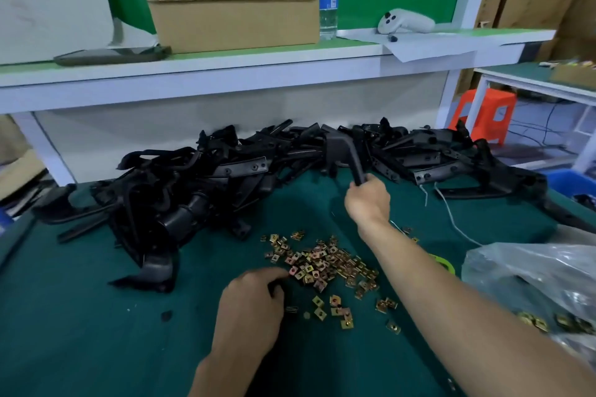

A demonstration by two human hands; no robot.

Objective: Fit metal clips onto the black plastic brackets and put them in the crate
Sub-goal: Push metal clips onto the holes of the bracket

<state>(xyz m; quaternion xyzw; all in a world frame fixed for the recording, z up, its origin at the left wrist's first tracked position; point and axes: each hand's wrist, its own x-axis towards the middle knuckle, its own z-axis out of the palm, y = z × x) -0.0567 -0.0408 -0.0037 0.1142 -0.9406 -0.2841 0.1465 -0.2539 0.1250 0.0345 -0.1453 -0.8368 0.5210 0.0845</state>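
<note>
Head view catches the pick-up step: the right hand wraps its fingers round a black plastic angled bracket at the mid-frame pile of black brackets, while the left hand curls its fingers beside scattered brass-coloured metal clips on the green worktop, whether pinching one I cannot tell, so next likely comes seating a clip squarely on that bracket.

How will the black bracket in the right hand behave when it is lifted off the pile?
The bracket is probably stiff: it shows no sag though the right hand grips only one end. It seems light, since one hand holds it up. Its arms may snag neighbours in the tangled pile.
</note>
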